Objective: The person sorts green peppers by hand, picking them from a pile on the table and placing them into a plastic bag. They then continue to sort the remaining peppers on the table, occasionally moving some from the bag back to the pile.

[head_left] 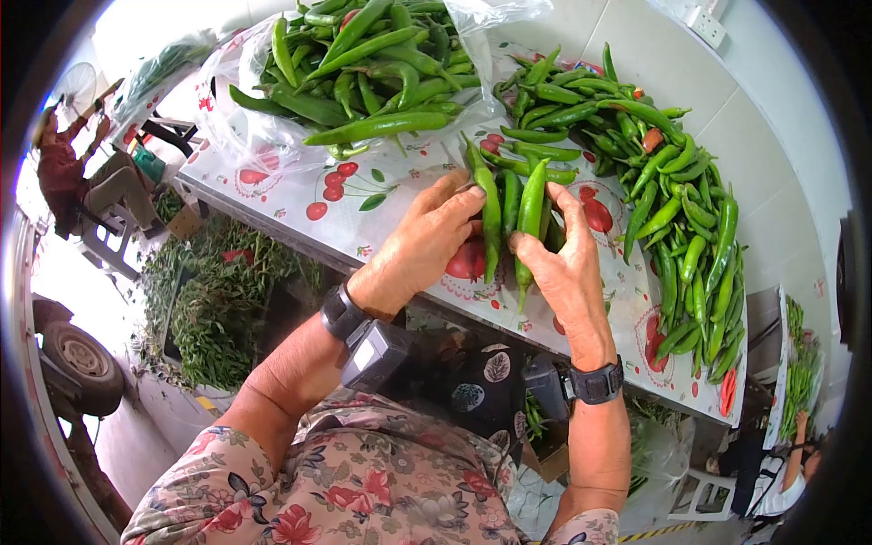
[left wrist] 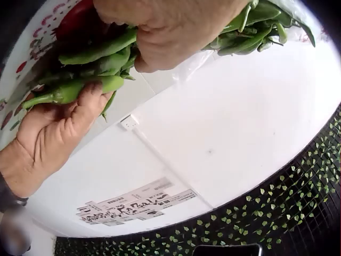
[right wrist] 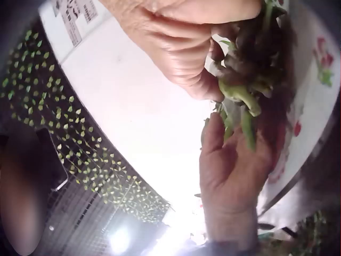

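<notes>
A small bunch of long green chili peppers (head_left: 530,216) is held upright between both hands over the near side of the table. My left hand (head_left: 431,234) grips the bunch from the left, its thumb against the outermost pepper (head_left: 491,222). From the right, my right hand (head_left: 570,272) holds it with thumb in front and fingers behind. In the left wrist view the right hand (left wrist: 56,138) cradles a light green pepper (left wrist: 66,92). The right wrist view shows the left hand (right wrist: 232,170) under the pepper tips. Just beyond the bunch, a few loose peppers (head_left: 540,151) lie on the cloth.
A clear plastic bag (head_left: 227,86) heaped with green peppers (head_left: 363,73) stands at the back left. A long pile of peppers (head_left: 690,218) spreads along the right of the fruit-patterned tablecloth (head_left: 400,168). Red peppers (head_left: 728,391) lie at the right corner. Leafy greens (head_left: 218,309) lie below left.
</notes>
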`<state>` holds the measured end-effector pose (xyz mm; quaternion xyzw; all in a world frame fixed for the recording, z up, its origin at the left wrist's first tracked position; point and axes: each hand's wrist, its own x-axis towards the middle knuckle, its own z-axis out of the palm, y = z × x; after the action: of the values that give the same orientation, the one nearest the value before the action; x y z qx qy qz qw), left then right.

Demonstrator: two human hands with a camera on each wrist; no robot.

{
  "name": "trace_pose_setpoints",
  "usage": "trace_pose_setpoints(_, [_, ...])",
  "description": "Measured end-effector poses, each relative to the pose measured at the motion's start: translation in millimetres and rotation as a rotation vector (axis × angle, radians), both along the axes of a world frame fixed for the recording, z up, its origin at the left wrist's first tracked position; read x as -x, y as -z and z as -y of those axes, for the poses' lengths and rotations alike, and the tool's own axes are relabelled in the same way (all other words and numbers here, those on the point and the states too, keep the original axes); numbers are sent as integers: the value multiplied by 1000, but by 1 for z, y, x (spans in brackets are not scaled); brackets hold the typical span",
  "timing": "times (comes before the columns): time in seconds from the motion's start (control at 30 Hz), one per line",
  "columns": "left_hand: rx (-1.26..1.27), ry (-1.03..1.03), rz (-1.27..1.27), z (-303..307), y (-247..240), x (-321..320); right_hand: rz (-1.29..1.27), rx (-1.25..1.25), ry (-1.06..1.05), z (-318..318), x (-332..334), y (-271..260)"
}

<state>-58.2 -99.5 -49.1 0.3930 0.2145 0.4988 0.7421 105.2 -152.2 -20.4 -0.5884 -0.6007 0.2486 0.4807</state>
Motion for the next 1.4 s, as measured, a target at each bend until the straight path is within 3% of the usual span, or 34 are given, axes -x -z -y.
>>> trace_pose_setpoints(0.1, [-84, 103, -106, -14, 14, 5, -323, -59, -147, -3, 4, 2])
trace_pose_setpoints(0.2, [-37, 161, -193, -8, -6, 10, -389, 7, -183, -5, 9, -2])
trace_pose_setpoints(0.37, [-129, 171, -34, -10, 4, 5, -220, -70, -129, -7, 14, 6])
trace_pose_setpoints(0.47, [-48, 93, -3, 1, -7, 3, -142, -102, -121, -6, 21, 3])
trace_pose_setpoints(0.63, [-58, 206, 75, -8, 0, 8, 146, -239, -63, -5, 33, 4])
trace_pose_setpoints(0.8, [-67, 221, 116, -7, 2, 10, 193, -342, -81, -6, 41, 7])
trace_pose_setpoints(1.13, [85, 194, 155, -11, 9, 13, 197, -360, -141, -4, 42, 9])
trace_pose_setpoints(1.4, [41, 182, 138, 2, -6, 9, 188, -330, -124, 0, 42, 9])
